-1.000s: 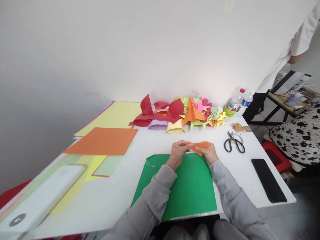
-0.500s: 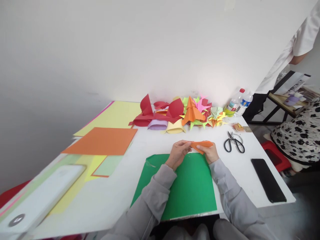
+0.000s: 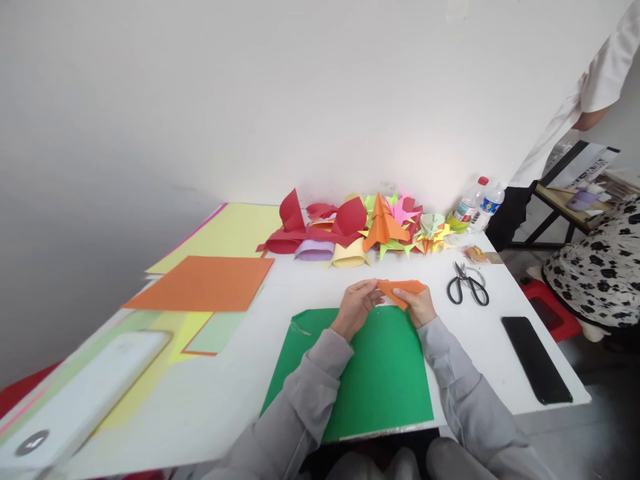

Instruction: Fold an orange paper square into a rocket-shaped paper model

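A small piece of folded orange paper, tapering downward to a point, is held up over the far edge of a green sheet. My right hand grips its right side, thumb laid across the front. At its left corner, my left hand pinches the paper between thumb and fingertips, the lower fingers curled beneath. Beyond the hands stands a row of paper models, among them an orange paper plane and a red folded piece. Black-handled scissors lie to the right of my right hand.
A large orange sheet and a yellow sheet lie at left, with a white box-like object nearer. A black phone rests at right. Two bottles stand by the wall. Another person's sleeve shows at upper right.
The folded paper has tilted slightly and more of its left corner shows, as my left thumb has drawn back toward the tip. My right hand has stayed almost in place.
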`<state>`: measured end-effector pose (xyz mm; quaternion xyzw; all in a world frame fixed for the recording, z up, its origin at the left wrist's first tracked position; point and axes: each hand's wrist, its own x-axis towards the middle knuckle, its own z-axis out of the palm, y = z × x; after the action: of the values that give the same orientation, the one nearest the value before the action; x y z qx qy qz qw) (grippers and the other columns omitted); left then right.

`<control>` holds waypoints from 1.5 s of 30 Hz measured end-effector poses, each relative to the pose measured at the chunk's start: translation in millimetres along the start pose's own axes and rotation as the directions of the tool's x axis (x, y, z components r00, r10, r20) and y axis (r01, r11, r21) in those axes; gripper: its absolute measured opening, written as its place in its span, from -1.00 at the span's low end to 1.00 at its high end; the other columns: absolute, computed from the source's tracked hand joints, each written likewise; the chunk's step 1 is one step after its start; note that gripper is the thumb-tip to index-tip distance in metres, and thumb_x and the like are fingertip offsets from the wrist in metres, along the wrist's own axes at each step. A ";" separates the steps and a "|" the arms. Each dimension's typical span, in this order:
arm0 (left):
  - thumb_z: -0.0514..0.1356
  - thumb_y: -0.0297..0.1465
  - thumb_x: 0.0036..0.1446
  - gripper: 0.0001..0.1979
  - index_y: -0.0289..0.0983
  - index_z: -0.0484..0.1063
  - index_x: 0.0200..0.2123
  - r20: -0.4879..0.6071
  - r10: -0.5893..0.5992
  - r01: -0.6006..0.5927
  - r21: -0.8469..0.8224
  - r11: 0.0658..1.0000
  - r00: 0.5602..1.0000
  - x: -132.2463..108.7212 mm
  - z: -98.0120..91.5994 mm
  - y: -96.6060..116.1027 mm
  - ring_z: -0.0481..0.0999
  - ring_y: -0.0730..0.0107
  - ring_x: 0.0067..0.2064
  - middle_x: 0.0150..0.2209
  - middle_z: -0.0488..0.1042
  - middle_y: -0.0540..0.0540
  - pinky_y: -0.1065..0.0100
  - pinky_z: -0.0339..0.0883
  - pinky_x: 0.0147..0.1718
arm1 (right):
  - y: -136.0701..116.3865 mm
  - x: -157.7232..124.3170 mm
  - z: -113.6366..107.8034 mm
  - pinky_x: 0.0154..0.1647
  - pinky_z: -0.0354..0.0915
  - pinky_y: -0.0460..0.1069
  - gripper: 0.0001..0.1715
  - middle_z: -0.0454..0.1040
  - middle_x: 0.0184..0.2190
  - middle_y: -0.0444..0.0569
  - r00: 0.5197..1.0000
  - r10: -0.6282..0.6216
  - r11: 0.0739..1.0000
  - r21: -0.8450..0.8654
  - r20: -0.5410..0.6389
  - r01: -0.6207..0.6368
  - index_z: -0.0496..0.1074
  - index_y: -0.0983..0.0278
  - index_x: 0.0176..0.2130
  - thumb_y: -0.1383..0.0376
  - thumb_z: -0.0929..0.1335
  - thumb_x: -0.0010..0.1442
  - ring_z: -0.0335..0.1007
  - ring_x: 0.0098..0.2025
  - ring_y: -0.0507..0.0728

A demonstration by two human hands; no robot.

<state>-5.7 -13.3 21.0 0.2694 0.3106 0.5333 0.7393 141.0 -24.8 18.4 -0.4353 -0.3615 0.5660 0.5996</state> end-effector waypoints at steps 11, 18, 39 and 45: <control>0.41 -0.27 -0.24 -0.72 -0.36 0.51 -0.50 -0.056 0.093 -0.082 0.182 0.980 0.994 0.8 0.9 -1.4 0.49 0.43 -0.48 -0.50 0.54 -0.09 0.40 0.35 -0.48 | 5.8 3.0 -4.5 -0.29 0.40 0.06 -0.70 0.60 -0.43 -0.01 0.999 0.011 1.000 -0.009 -0.041 -0.011 0.56 0.32 -0.43 0.27 0.56 -0.26 0.50 -0.41 0.15; 0.42 -0.31 -0.28 -0.76 -0.34 0.55 -0.53 -0.025 0.150 -0.133 0.336 0.932 0.988 2.6 -0.3 -7.1 0.42 0.50 -0.58 -0.57 0.50 -0.03 0.42 0.35 -0.54 | 13.4 6.0 -7.9 -0.45 0.32 -0.02 -0.75 0.55 -0.57 -0.10 1.000 -0.020 0.988 -0.153 -0.009 0.019 0.54 0.31 -0.51 0.26 0.56 -0.27 0.40 -0.54 0.06; 0.43 -0.37 -0.29 -0.55 -0.34 0.53 -0.23 -0.051 0.261 -0.224 0.372 0.901 0.964 4.7 -5.6 3.1 0.48 0.39 -0.37 -0.25 0.56 -0.15 0.30 0.45 -0.38 | 3.1 15.0 -11.4 -0.62 0.21 -0.12 -0.57 0.52 -0.54 -0.14 0.996 0.016 1.000 0.024 -0.088 -0.014 0.49 0.30 -0.37 0.24 0.56 -0.31 0.27 -0.65 -0.05; 0.40 -0.35 -0.25 -0.67 -0.33 0.56 -0.32 0.029 0.343 -0.316 0.468 0.825 0.939 8.8 -11.5 -1.4 0.52 0.18 -0.15 -0.17 0.56 -0.19 0.16 0.42 -0.15 | 1.1 16.0 -11.9 -0.62 0.20 -0.11 -0.53 0.45 -0.62 -0.21 0.994 0.004 0.997 0.076 -0.106 0.004 0.45 0.29 -0.31 0.26 0.55 -0.29 0.26 -0.66 -0.04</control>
<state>-11.4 -4.5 10.8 0.4732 0.3989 0.5700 0.5404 153.2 -10.2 12.2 -0.4416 -0.3070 0.5555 0.6342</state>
